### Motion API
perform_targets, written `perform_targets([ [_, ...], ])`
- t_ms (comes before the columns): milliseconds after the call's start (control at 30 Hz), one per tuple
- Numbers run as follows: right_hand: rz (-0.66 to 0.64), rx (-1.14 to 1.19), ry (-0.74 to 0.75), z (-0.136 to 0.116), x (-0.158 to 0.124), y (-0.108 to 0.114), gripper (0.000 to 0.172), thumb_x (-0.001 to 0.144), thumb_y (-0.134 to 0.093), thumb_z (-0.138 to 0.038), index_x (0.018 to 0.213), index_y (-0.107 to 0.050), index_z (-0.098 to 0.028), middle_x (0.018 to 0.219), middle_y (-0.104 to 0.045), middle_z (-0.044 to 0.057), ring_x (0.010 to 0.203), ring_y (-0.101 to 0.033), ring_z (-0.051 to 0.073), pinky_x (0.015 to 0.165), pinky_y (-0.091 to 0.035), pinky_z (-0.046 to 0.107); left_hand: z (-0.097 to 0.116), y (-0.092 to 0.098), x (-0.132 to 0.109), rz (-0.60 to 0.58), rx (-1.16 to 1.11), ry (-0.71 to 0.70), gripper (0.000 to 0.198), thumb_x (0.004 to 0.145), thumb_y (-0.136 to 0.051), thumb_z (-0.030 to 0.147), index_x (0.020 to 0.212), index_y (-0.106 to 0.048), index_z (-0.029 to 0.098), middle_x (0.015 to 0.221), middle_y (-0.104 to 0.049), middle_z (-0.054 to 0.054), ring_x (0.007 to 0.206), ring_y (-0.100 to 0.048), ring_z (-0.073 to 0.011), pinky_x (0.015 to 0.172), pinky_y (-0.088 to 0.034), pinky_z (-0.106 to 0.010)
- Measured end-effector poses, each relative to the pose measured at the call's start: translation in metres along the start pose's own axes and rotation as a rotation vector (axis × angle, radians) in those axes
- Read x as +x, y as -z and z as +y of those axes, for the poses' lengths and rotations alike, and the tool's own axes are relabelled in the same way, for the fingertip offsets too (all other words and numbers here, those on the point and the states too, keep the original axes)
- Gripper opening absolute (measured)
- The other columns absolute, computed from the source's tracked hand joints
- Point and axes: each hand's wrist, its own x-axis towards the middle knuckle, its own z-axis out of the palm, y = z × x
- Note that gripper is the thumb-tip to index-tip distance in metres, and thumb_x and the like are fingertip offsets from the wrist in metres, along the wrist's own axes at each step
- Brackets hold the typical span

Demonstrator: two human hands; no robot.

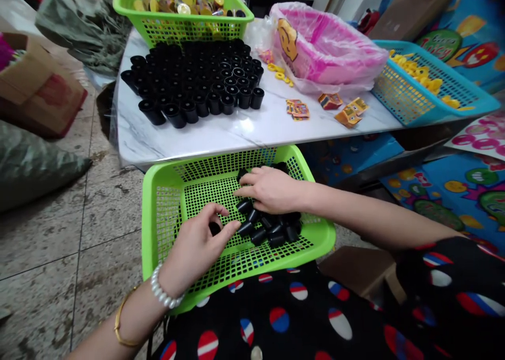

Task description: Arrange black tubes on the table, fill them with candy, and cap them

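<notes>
A green mesh basket (pixel 165 202) rests on my lap and holds several small black plastic tubes (pixel 272 231). My left hand (pixel 197 247) is inside the basket, fingers curled round one black tube (pixel 215 227). My right hand (pixel 272 189) lies over the pile at the basket's far side, fingers bent down onto the tubes; what it grips is hidden. Many more black tubes (pixel 197 81) stand upright in rows on the white marble table (pixel 244 129) ahead.
A second green basket (pixel 177 26) of yellow pieces stands at the table's back. A pink bag (pixel 327 50), a blue basket (pixel 430 86) with yellow parts and small printed packets (pixel 298 109) lie to the right. Cardboard boxes (pixel 35 86) and grey sacks (pixel 31 163) sit on the floor left.
</notes>
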Motion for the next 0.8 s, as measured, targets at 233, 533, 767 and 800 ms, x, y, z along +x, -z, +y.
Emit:
perform_targets([
  [233,0.136,0.347,0.048,-0.020,0.007,0.016,0.018,0.084,-0.067,-0.029,0.098,-0.067,-0.016,0.090,-0.070,0.006,0.086,-0.060,0.020,0.079,-0.042,0.032,-0.012,-0.007,0.006,0.097,0.097,-0.230,0.048,0.086,-0.060,0.039,0.129,-0.055,0.018,0.115,-0.065,-0.012,0.101,-0.064,-0.0269,0.087,-0.050,-0.040],
  [533,0.065,0.119,-0.309,-0.005,-0.007,0.016,0.027,0.083,-0.068,-0.038,0.084,-0.068,-0.012,0.080,-0.069,0.012,0.079,-0.064,0.026,0.073,-0.046,0.038,-0.009,0.008,-0.001,0.155,-0.221,-0.003,0.047,0.087,-0.060,0.048,0.127,-0.056,0.023,0.090,-0.073,-0.006,0.071,-0.067,-0.0203,0.061,-0.053,-0.031],
  [767,0.113,0.372,-0.206,-0.013,-0.005,0.005,0.018,0.082,-0.065,-0.023,0.097,-0.064,-0.014,0.086,-0.070,0.007,0.074,-0.063,0.017,0.068,-0.047,0.030,-0.007,0.007,-0.001,0.117,-0.344,-0.079,0.033,0.091,-0.055,0.042,0.117,-0.063,0.023,0.111,-0.069,-0.006,0.101,-0.064,-0.0225,0.087,-0.052,-0.036],
  [800,0.188,0.459,-0.190,-0.014,-0.005,0.012,0.020,0.082,-0.066,-0.022,0.100,-0.064,-0.015,0.087,-0.070,0.004,0.073,-0.062,0.015,0.068,-0.047,0.028,-0.007,0.008,-0.002,0.105,-0.354,-0.079,0.033,0.090,-0.057,0.042,0.117,-0.063,0.023,0.113,-0.068,-0.006,0.103,-0.063,-0.0229,0.089,-0.051,-0.037],
])
